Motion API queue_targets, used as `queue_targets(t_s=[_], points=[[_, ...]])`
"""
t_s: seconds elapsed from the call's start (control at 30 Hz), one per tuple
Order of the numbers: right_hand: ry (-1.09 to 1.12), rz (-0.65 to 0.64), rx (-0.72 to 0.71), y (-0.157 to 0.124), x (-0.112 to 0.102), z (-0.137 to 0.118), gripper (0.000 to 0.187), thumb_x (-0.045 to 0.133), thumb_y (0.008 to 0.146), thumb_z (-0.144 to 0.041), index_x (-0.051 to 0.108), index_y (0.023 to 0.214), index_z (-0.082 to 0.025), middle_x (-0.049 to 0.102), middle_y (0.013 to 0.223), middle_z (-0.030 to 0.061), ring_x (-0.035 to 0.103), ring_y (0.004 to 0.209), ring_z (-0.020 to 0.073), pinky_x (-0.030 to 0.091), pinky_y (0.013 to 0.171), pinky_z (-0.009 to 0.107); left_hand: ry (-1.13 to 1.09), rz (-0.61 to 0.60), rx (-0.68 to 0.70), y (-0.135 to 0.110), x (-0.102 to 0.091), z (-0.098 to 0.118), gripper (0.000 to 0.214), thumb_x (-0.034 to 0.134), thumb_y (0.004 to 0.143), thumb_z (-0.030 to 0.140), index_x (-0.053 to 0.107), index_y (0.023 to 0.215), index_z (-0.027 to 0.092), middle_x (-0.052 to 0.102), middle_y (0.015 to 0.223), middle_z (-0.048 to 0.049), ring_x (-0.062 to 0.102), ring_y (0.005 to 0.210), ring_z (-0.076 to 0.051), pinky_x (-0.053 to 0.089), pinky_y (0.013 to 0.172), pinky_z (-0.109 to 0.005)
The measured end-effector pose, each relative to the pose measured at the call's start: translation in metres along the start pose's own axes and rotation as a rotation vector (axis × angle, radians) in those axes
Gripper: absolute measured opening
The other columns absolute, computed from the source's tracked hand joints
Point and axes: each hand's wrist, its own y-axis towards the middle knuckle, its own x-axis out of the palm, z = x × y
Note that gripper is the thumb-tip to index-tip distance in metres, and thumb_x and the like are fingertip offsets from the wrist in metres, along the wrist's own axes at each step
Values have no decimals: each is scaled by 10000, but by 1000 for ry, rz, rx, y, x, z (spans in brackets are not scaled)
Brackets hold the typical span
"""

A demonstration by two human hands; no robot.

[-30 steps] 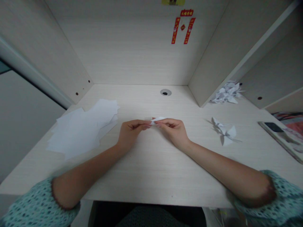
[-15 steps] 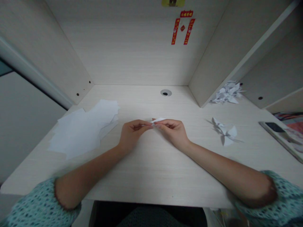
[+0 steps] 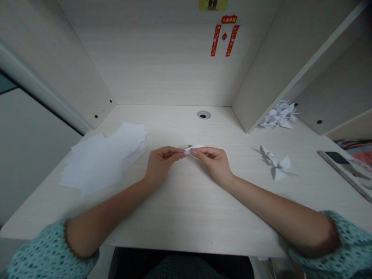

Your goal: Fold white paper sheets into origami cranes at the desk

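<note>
Between my fingertips at the middle of the desk is a small folded piece of white paper (image 3: pixel 188 150). My left hand (image 3: pixel 164 159) pinches its left end between thumb and fingers. From the other side my right hand (image 3: pixel 213 158) grips it too, thumb on the near face. The fingers cover most of the paper, so its folded shape is hard to make out. A pale edge shows just above the right fingers. To the right lie folded white paper cranes (image 3: pixel 280 166), apart from my hands.
Loose white paper sheets (image 3: pixel 95 162) spread over the desk's left side. A heap of folded paper pieces (image 3: pixel 280 114) sits by the right divider (image 3: pixel 261 77). A phone-like flat object (image 3: pixel 345 168) lies at the right edge. A round cable hole (image 3: pixel 204 114) is at the back.
My left fingertips have shifted slightly left along the folded paper, and a little more white shows between the hands. Both hands still grip it; the other things stay put.
</note>
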Motion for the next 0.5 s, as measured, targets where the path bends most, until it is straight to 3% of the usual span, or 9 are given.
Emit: queue_targets(t_s=[0.37,0.5], points=[[-38,19,-7,0,0,-2,115,743,680,-332,753,762,-251,749,858,32,687,849,213,524,838,389,-10,-8,-27,4,-2,-7,235,750,640,369,714,756,168,735,776,-47,662,723,-164,503,700,-271],[-17,34,-15,2,-1,0,131,748,674,-335,753,773,-249,749,868,29,686,855,217,525,849,397,-60,-15,-58,5,-3,-7,321,744,652,386,702,885,169,732,739,-46,671,731,-171,515,734,-291]])
